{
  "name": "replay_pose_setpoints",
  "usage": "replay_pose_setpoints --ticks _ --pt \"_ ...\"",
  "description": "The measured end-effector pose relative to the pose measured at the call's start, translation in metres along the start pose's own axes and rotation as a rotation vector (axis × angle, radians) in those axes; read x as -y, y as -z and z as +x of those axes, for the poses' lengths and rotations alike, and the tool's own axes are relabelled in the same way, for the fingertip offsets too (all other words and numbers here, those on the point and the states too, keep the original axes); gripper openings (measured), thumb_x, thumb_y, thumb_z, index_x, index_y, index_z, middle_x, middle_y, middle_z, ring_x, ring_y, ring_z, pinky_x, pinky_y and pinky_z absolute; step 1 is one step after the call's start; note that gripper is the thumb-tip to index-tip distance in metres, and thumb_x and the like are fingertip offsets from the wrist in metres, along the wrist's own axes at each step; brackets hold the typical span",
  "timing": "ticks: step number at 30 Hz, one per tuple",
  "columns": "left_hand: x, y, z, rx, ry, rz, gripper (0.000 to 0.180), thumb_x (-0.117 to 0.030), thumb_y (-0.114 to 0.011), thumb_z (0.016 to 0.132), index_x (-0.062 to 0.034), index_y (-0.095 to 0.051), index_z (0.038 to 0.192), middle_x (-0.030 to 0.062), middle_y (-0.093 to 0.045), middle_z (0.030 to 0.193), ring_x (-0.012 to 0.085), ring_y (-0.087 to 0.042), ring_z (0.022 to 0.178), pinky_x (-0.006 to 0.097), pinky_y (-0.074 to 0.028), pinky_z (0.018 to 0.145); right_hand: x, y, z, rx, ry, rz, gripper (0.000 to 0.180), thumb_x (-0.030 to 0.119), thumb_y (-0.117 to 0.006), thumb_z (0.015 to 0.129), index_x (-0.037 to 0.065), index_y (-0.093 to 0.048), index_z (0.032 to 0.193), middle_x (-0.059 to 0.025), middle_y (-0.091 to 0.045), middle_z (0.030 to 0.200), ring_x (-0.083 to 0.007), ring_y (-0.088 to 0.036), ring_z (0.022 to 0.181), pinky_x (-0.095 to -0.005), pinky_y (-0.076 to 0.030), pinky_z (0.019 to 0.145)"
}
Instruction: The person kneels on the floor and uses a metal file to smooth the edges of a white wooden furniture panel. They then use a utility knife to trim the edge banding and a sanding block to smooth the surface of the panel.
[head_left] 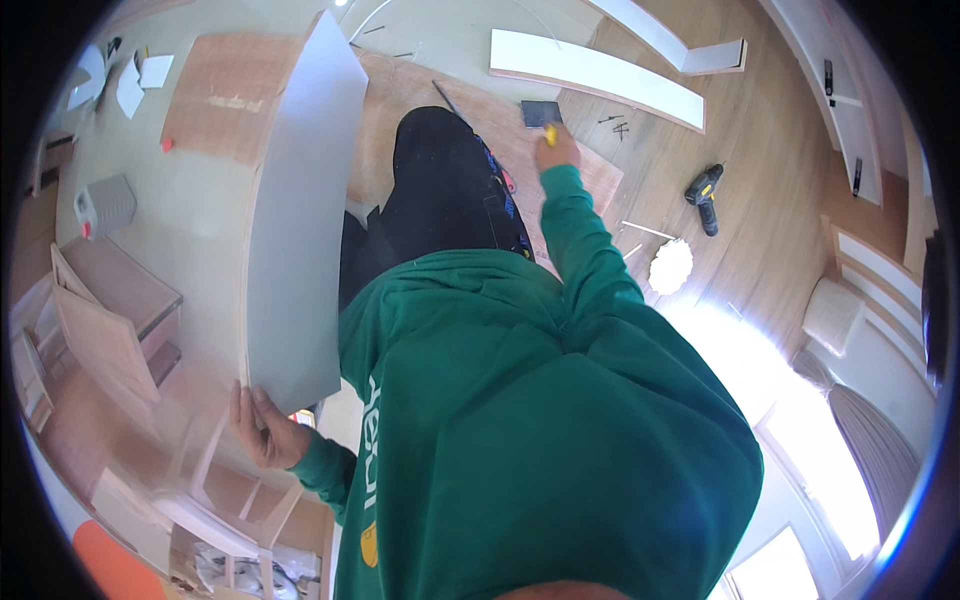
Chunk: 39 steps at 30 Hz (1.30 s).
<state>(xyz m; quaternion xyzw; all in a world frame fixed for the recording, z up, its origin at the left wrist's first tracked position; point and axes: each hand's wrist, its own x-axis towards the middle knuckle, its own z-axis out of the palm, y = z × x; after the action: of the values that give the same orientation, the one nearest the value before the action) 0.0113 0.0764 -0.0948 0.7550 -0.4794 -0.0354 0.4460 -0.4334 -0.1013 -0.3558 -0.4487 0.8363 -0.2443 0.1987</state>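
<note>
A long grey-white panel (305, 220) stands on edge along my left side. My left hand (268, 430) grips its near end corner, thumb and fingers on the edge. Ahead on the right, my right hand (557, 152) is closed on a small yellow object (551, 134), mostly hidden in the fist. Just past it shows a dark grey square piece (541, 114); whether the two are joined I cannot tell. My right hand is over a thin reddish-brown wooden board (595, 180) lying on the floor by my knees.
Right of me lie a black-and-yellow cordless drill (706, 198), several screws (620, 128) and a crumpled white item (671, 267). White boards (600, 78) lie ahead. At left stand a wooden cabinet piece (120, 310) and a grey box (106, 207).
</note>
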Motion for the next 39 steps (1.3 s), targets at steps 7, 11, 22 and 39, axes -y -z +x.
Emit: replay_pose_setpoints --ticks 7,11,22,39 --pt "-0.013 -0.009 0.006 -0.124 0.324 -0.143 0.043 -0.012 -0.073 0.086 0.0041 -0.058 0.124 0.0148 -0.063 0.111 0.0206 -0.061 0.096 0.033 -0.053 0.081 -0.079 -0.013 -0.024 -0.072 0.002 -0.332 0.05 0.027 -0.067 0.082 0.008 -0.055 0.127 -0.0209 -0.058 0.12 -0.0389 -0.058 0.108 -0.0442 -0.047 0.093" --pt "0.034 0.033 0.001 0.148 0.573 -0.274 0.045 -0.008 -0.073 0.083 0.0076 -0.058 0.123 0.0129 -0.064 0.11 0.022 -0.061 0.099 0.035 -0.051 0.081 -0.055 -0.067 -0.017 0.3 0.328 -0.042 0.05 0.025 -0.07 0.082 0.007 -0.054 0.126 -0.0188 -0.061 0.107 -0.0365 -0.06 0.097 -0.044 -0.048 0.089" --pt "0.02 0.006 0.011 0.018 0.556 -0.302 0.038 -0.009 -0.078 0.076 0.0053 -0.066 0.109 0.0121 -0.069 0.1 0.02 -0.065 0.091 0.033 -0.051 0.084 0.024 -0.022 0.016 0.549 0.159 0.076 0.021 0.022 -0.059 0.091 0.003 -0.06 0.101 -0.0079 -0.057 0.072 -0.0148 -0.059 0.061 -0.029 -0.049 0.052" --pt "-0.004 -0.003 0.005 0.071 0.489 -0.454 0.036 -0.012 -0.078 0.08 0.0051 -0.067 0.11 0.0104 -0.071 0.095 0.0137 -0.065 0.085 0.027 -0.052 0.078 0.276 0.11 -0.245 1.094 1.076 0.154 0.022 0.025 -0.053 0.098 0.005 -0.052 0.09 -0.017 -0.06 0.068 -0.04 -0.058 0.059 -0.0477 -0.044 0.052"
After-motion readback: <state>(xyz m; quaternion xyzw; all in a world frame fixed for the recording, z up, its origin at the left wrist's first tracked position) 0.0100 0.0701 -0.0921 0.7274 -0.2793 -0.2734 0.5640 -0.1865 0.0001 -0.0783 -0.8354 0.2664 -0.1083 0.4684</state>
